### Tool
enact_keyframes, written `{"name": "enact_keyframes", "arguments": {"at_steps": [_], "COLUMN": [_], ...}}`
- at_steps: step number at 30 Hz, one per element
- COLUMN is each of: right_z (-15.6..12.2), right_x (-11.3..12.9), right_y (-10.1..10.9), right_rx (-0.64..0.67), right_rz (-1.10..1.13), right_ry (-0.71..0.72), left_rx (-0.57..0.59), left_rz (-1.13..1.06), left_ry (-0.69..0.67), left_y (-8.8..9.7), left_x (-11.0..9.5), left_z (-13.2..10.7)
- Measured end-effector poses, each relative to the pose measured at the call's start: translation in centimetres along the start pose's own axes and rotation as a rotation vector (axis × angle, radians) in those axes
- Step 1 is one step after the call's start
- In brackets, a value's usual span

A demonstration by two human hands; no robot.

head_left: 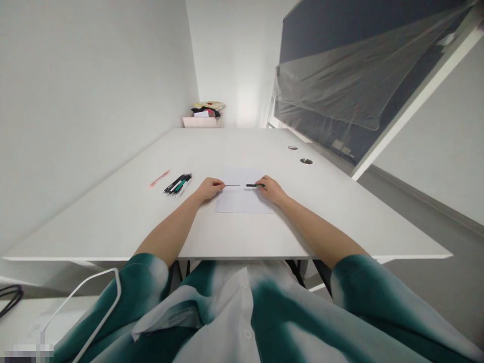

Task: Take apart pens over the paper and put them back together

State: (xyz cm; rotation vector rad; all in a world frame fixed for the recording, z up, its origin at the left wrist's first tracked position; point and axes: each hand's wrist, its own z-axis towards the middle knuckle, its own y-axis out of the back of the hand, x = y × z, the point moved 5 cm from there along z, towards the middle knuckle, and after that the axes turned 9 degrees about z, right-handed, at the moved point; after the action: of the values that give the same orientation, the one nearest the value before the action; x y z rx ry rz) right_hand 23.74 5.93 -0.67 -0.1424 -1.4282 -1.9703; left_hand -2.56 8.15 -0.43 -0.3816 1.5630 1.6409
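Pinched in the fingers of my left hand point(212, 188) is a thin dark pen refill point(232, 185), pointing right over the sheet of white paper point(244, 204). My right hand point(270, 188) is closed on a black and green pen barrel point(251, 185), which points left. A small gap separates the refill's tip from the barrel, and the two are roughly in line. My fingers cover the rear ends of both. Left of my left hand lies a bunch of several pens point(178, 185), black, green and clear. Further left rests a pinkish strip, perhaps a ruler point(159, 178).
The white table point(242, 237) has its front edge close to my body. At its far end stands a pink box point(199, 122) with cloth-like items piled in it. Two round metal-rimmed grommets point(306, 161) sit at the right. A plastic-draped dark panel point(333, 85) leans beyond the right edge.
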Motion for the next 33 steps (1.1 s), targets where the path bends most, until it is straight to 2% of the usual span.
{"name": "enact_keyframes", "arguments": {"at_steps": [23, 33], "right_z": [-0.1, -0.6], "right_x": [0.9, 3.7], "right_y": [-0.1, -0.4], "right_rx": [0.002, 0.094], "right_rz": [0.116, 0.126], "right_ry": [0.049, 0.122], "left_rx": [0.007, 0.058], "left_rz": [-0.011, 0.02], "left_ry": [0.007, -0.085], "left_y": [-0.2, -1.8], "left_x": [-0.5, -2.7], "left_z": [-0.2, -0.7]}}
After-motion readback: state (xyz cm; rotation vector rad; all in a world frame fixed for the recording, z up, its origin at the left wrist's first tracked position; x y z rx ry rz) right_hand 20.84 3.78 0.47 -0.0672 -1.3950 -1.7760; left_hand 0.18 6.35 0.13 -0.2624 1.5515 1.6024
